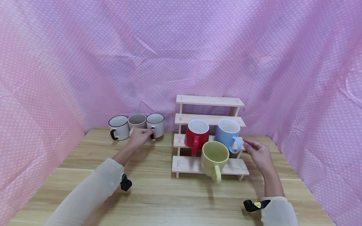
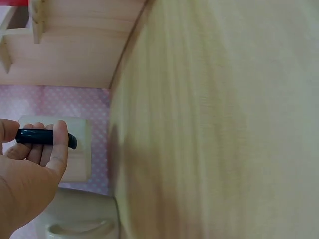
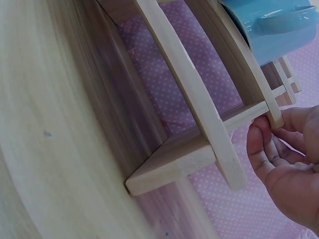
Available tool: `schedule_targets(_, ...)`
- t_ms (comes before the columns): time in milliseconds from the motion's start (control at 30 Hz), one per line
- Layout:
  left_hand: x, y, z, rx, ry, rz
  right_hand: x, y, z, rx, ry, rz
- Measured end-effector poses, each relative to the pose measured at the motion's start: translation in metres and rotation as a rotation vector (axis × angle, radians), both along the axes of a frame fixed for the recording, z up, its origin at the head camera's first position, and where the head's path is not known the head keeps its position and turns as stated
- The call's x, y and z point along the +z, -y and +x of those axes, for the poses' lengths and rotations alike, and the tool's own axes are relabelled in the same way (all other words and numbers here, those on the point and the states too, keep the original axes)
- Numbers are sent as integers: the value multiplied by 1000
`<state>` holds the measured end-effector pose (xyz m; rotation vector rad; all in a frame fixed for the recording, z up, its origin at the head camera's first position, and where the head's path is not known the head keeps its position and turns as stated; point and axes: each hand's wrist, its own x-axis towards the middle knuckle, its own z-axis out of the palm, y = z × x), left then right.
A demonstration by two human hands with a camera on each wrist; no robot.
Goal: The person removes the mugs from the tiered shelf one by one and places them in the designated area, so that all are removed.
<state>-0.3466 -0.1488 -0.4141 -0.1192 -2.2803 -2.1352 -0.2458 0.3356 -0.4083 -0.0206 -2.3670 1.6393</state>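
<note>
At the left of the head view, my left hand [image 1: 138,138] grips a white mug [image 1: 159,125] by its black handle [image 2: 36,136]. That mug stands upright on the table, at the right end of a row of three. My right hand [image 1: 258,153] pinches the end of a board of the wooden stepped shelf [image 1: 210,100], right beside the light blue mug [image 1: 223,136]; thumb and fingertips meet at the board's end in the right wrist view. A red mug [image 1: 190,136] sits left of the blue one on that step. The yellow-green mug [image 1: 210,163] is on the lowest step.
Next to the gripped mug stand a beige mug [image 1: 137,118] and another white mug [image 1: 122,130] with a black rim and handle. Pink dotted cloth [image 1: 158,62] hangs behind the wooden table [image 1: 158,197]. The shelf's two upper boards bear no mugs.
</note>
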Motion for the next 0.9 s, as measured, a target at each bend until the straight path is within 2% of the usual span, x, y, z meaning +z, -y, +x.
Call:
schedule_targets(200,-15,3,-2,-6,-11,8,0,1,-1,6,-10,-7)
schedule_targets(400,-26,4,-3,-9,1,12,-2,-1,-1,0,-26,-2)
schedule_targets(667,-28,3,-7,-6,20,14,1,1,1,-2,-25,22)
schedule_targets(900,-29,6,-9,-26,78,39,2,1,0,-5,-12,23)
